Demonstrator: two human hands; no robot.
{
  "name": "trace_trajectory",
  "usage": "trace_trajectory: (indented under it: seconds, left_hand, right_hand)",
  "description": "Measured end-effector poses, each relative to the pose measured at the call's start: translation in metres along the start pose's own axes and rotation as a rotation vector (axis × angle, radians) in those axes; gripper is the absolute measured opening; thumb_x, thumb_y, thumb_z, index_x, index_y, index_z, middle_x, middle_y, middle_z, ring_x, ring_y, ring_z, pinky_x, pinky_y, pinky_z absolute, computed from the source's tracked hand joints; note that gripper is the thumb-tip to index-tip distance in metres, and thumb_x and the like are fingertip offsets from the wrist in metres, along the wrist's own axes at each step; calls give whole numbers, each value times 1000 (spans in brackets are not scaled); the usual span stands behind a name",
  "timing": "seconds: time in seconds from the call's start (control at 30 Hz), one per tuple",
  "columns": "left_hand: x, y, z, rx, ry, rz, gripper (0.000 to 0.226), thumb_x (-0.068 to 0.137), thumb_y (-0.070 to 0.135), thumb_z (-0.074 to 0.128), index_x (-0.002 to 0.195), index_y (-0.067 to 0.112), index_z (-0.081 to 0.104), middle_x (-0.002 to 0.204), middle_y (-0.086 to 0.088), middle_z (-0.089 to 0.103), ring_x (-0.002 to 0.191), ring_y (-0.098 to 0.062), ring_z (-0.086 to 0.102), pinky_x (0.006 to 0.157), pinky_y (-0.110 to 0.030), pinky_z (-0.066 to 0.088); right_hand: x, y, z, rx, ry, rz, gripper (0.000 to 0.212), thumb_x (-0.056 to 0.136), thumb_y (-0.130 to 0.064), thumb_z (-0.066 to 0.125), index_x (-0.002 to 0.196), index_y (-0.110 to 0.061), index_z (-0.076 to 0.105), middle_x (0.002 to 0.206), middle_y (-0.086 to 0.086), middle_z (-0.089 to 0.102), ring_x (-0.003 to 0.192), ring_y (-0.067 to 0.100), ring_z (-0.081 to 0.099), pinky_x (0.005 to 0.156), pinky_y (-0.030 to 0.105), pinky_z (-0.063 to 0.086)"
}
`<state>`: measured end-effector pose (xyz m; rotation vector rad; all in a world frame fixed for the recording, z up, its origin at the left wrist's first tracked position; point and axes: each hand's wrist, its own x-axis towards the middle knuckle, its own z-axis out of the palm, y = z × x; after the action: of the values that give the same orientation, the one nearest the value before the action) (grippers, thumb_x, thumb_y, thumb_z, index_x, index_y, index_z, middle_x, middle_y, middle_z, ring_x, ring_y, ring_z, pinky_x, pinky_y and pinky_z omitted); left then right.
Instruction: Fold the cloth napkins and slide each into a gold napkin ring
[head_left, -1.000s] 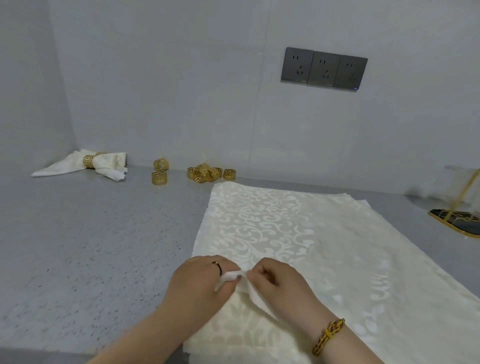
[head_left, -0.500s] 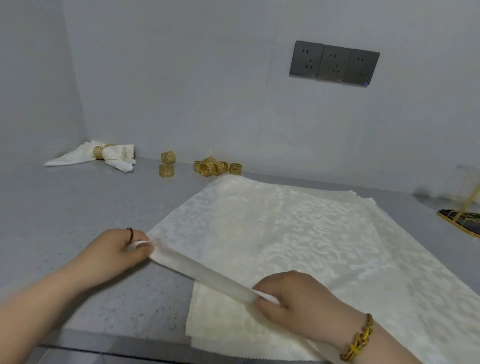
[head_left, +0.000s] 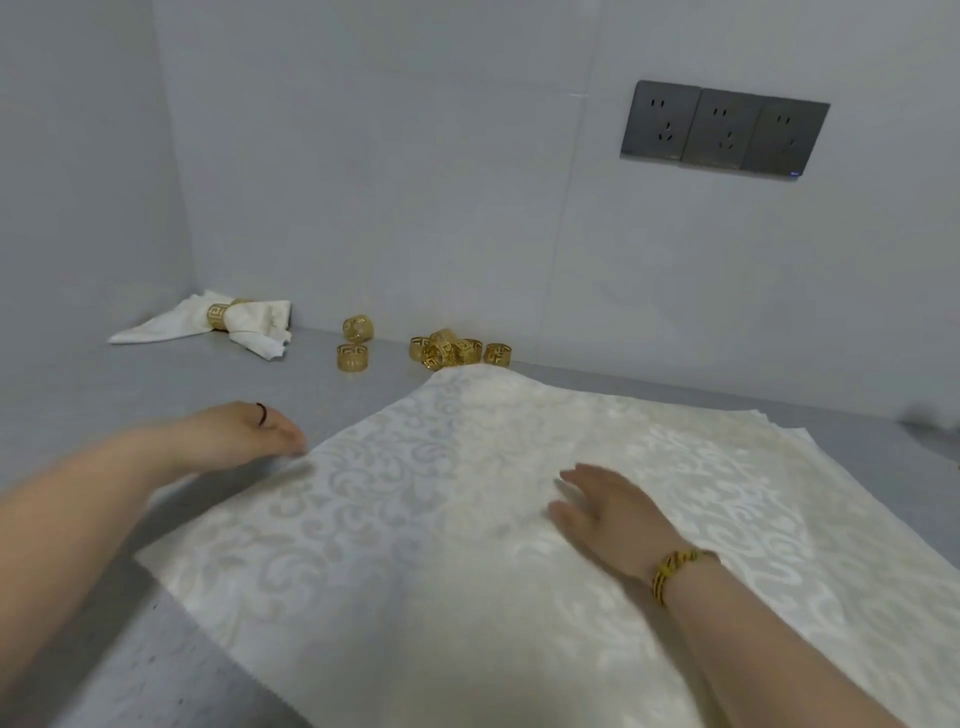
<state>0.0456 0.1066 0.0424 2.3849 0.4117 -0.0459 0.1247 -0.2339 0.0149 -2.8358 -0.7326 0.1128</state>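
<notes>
**Top napkin spread out, folding not yet begun**

The grey counter runs to the far wall. Most of its right half is taken up by a stack of cream patterned napkins. The top napkin lies open and flat, skewed so that its near left part hangs off the stack onto bare counter.

The right hand rests palm down on the middle of this napkin, fingers straight and spread, gripping nothing. The left hand sits at the napkin's left corner. It is blurred, so it cannot be told whether its fingertips pinch the edge or only touch it.

In the far left corner lies a finished napkin, already through its ring. The loose gold rings wait near the far wall, well apart from both hands.

The step in hand appears to be laying out and smoothing the second napkin. Next it likely needs a corner or edge lifted and brought across for the first fold, with the cloth pinned so it does not drag the stack.
</notes>
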Motion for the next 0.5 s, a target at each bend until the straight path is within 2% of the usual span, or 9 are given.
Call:
trace_trajectory:
  seconds: [0.07, 0.1, 0.13, 0.17, 0.2, 0.3, 0.37, 0.43, 0.5]
  left_hand:
    - [24, 19, 16, 136, 82, -3, 12, 91, 28, 54, 96, 18, 57, 107, -4, 55, 103, -20, 50, 82, -23, 36]
    - [38, 26, 25, 168, 102, -1, 25, 92, 28, 52, 112, 14, 55, 118, -6, 53, 112, -22, 49, 88, -23, 36]
    - [53, 30, 33, 167, 114, -27, 39, 92, 30, 51, 125, 9, 49, 130, -8, 49, 122, -22, 44, 95, -23, 33]
    - [69, 33, 41, 137, 120, -46, 47, 92, 31, 51, 132, 6, 42, 138, -9, 44, 127, -23, 40, 100, -24, 30]
    - [82, 37, 48, 126, 129, -61, 52, 92, 33, 50, 135, 5, 38, 141, -10, 40, 129, -25, 38, 103, -26, 28]
    - [120, 46, 65, 148, 176, -111, 59, 92, 42, 47, 137, 7, 35, 142, -9, 40, 131, -29, 36, 107, -33, 30]
    - [137, 52, 70, 117, 221, -134, 57, 89, 41, 51, 133, 8, 39, 137, -9, 45, 126, -29, 40, 104, -35, 34]
    - [151, 60, 75, 110, 234, -127, 42, 86, 36, 58, 116, 8, 48, 123, -11, 53, 117, -29, 48, 99, -35, 38]
    - [160, 64, 79, 90, 245, -136, 26, 83, 29, 64, 92, 10, 49, 99, -7, 56, 109, -29, 52, 97, -35, 40]
  right_hand:
    - [10, 7, 15, -35, -29, 25, 69, 89, -64, 20, 146, -25, 15, 156, -4, 6, 143, 12, 4, 114, 25, 2]
    - [12, 9, 20, -24, -20, 19, 90, 74, -81, 5, 146, -27, 13, 156, -5, 4, 143, 11, 2, 114, 26, 0]
    - [14, 11, 22, -22, -17, 15, 116, 50, -91, -13, 146, -29, 12, 156, -7, 2, 143, 11, 0, 114, 26, -1]
    - [16, 13, 24, -34, -16, 21, 136, 29, -90, -27, 146, -31, 12, 156, -8, 2, 143, 10, -1, 114, 26, -1]
    - [16, 15, 25, -46, -5, 29, 146, 18, -86, -34, 145, -32, 12, 156, -9, 1, 143, 9, -1, 114, 26, -2]
    - [20, 18, 26, -53, 1, 32, 148, 13, -82, -38, 145, -36, 10, 155, -12, -2, 143, 6, -4, 113, 24, -4]
    - [20, 18, 27, -63, 4, 30, 148, 12, -80, -40, 145, -37, 9, 155, -13, -3, 142, 6, -6, 112, 24, -6]
    - [21, 18, 28, -57, 1, 35, 148, 11, -79, -41, 144, -38, 8, 155, -14, -6, 142, 5, -8, 111, 22, -7]
    - [22, 19, 28, -52, 8, 39, 148, 10, -78, -41, 144, -40, 8, 154, -15, -7, 142, 4, -9, 107, 19, -9]
